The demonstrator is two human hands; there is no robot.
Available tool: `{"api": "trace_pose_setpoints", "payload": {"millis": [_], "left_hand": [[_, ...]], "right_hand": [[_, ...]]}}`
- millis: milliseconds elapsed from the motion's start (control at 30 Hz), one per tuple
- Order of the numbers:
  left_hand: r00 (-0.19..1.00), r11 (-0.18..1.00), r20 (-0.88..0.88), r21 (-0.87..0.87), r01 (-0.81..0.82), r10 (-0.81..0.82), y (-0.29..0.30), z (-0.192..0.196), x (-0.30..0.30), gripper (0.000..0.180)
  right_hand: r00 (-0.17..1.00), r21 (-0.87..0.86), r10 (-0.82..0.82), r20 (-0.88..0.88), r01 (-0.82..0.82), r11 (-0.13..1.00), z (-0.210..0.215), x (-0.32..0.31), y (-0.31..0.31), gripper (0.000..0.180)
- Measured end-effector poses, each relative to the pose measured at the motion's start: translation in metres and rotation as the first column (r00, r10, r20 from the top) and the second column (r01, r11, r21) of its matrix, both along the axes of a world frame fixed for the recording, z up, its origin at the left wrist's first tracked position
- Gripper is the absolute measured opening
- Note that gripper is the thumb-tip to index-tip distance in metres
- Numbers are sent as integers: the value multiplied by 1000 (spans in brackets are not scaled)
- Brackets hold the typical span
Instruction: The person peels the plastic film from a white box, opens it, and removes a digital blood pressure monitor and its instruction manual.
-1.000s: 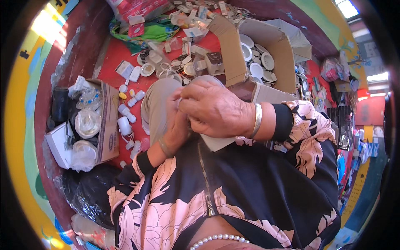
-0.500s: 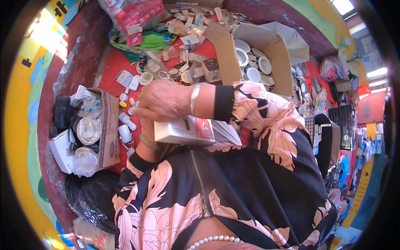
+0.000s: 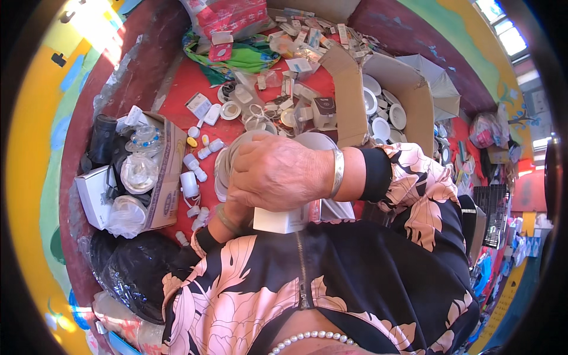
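From my end, right hand [image 3: 269,173]'s curled over a mostly hidden left hand [image 3: 236,208], can't tell either grip; white box [image 3: 275,220] just below. Big carton [image 3: 417,97] holds white discs [image 3: 380,128]; left carton [image 3: 170,180], bagged stuff [image 3: 127,214].

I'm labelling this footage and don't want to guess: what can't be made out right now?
All in the head view:
- Left hand: mostly hidden by the right hand; its fingers, and anything in them, don't show.
- White box: partly covered by the right hand.
- Black bag: its dark plastic hides any contents.
- Pink bag: cut off by the upper edge.
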State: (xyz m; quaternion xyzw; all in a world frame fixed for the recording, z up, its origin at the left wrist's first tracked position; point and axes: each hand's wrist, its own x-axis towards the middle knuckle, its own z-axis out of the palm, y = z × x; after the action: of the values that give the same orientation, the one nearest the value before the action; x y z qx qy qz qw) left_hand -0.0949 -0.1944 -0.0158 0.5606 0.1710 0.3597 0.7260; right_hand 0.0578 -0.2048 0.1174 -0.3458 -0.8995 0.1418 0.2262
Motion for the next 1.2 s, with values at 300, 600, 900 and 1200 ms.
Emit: {"api": "trace_pose_setpoints", "payload": {"millis": [300,600,900,1200], "left_hand": [[999,977,-40,214,0,8,20,-15,9,42],[990,995,129,-79,60,-49,4,4,28,45],[910,916,332,-226,332,-248,22,14,29,44],[919,942,285,-114,315,-273,23,20,39,43]], "right_hand": [[998,70,19,-60,-15,997,-10,5,9,12],[978,120,208,25,-209,970,11,14,11,25],[963,265,268,33,-267,927,4,41,-3,28],[978,311,201,53,-208,927,-8,65,-35,32]]}}
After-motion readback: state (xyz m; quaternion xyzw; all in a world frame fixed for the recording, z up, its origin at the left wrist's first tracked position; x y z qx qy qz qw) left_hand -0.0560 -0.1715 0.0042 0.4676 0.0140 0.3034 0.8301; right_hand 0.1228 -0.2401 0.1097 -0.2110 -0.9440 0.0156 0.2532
